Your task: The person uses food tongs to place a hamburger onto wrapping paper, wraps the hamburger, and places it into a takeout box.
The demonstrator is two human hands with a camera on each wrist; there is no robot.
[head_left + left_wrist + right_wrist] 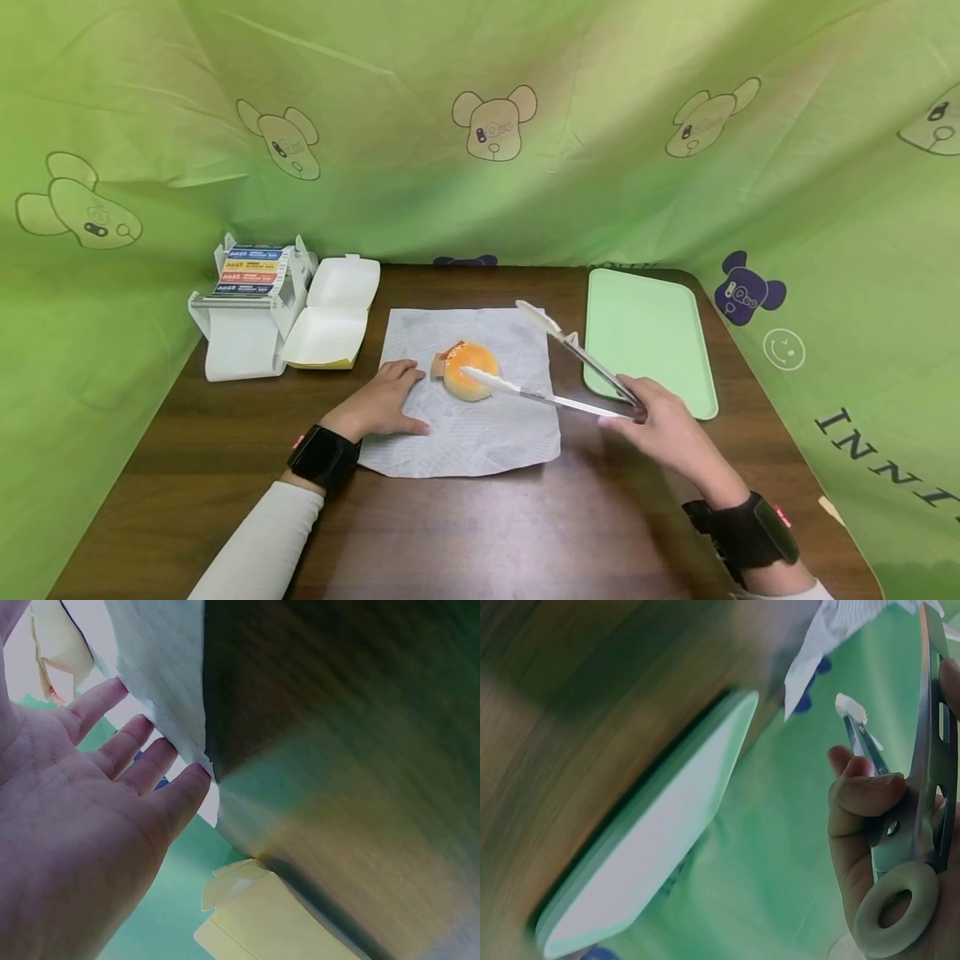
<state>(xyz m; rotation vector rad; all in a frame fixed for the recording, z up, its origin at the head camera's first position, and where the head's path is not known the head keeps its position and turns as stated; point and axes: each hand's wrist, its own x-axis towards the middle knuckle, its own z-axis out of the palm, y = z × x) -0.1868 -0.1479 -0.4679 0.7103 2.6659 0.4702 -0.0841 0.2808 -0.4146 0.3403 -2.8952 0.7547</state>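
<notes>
A round golden bun [480, 360], with a tan and red filling edge and white drizzle at its left, lies on a sheet of white wrapping paper [450, 446]. My right hand [660, 421] grips metal tongs [581, 406] with white tips, their arms spread wide. One tip overlaps the bun in the head view; the other is raised over the paper's far right corner. In the right wrist view a pale ring [897, 909] shows at the tongs' hinge end. My left hand [386, 400] rests its spread fingertips at the paper's left edge and holds nothing.
An opened white and yellow food box [330, 321] stands at the back left beside a white dispenser [243, 337] with several coloured label rolls. To the right lies a light green tray [648, 329]. A green printed curtain [420, 192] encloses the brown wooden table [480, 542].
</notes>
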